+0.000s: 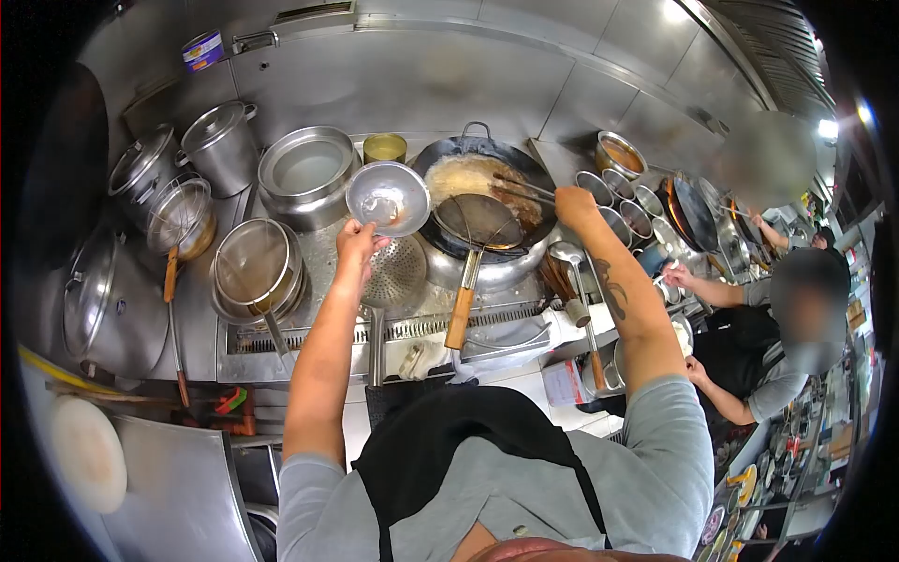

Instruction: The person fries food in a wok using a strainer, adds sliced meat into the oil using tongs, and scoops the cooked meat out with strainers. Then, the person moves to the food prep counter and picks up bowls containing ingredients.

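My left hand [359, 245] grips the rim of a small metal bowl [386, 201], tilted so that its inside shows, with some brownish residue in it. Over on the right, my right hand [574, 206] is closed around what look like long tongs [526, 191], whose tips reach into the wok [536, 167]. Foamy, bubbling oil [459, 174] fills the wok, and brown food pieces show near the tips. A wooden-handled mesh strainer [478, 221] lies across the wok's near side. Below the bowl is a perforated ladle [393, 272] on the stove top.
To the left stand a wide metal pot [304, 211], strainers over a basin [255, 264] and lidded stockpots [220, 150]. Several metal cups [618, 183] and another wok [691, 214] are on the right. Co-workers [749, 318] work close by on that side.
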Tool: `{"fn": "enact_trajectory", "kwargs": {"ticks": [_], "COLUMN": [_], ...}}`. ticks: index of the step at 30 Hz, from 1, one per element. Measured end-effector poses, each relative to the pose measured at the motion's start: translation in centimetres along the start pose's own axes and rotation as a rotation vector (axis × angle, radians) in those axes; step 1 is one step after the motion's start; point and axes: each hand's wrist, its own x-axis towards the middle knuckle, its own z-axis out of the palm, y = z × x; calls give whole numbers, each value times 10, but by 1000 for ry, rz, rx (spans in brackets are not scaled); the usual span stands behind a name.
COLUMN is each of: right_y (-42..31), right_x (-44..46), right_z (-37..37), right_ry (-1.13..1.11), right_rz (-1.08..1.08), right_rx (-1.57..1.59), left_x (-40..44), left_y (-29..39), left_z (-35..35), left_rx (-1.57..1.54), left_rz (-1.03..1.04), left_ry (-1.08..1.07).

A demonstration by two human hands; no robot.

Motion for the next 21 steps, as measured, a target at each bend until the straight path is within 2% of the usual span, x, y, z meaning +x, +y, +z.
{"fn": "enact_trajectory", "kwargs": {"ticks": [4,8,11,12,15,16,18,21], "right_y": [11,32,55,60,102,106,111,132], "right_x": [-18,-60,-102,-118,-156,-172,-204,-233], "right_z": [-9,-28,-14,-11,64,73,97,170], "right_ry": [114,96,142,89,49,-53,-77,-105], "right_rz": [91,228,290,349,397,440,481,511], "right_rx": [67,195,191,192,221,179,240,334], "left_x": [-10,-18,-28,-34,-54,-61,-76,-102], "left_y": [7,12,11,12,12,13,15,13], "left_z": [-8,-19,-26,-27,-32,-33,-36,-42], "left_rx": [-35,-42,-72,-92,-121,-116,-107,-82], "left_rz": [-11,-74,-81,-85,-99,-106,-102,-82], "left_ry": [-49,-76,-84,-97,-97,-89,-74,-28]}}
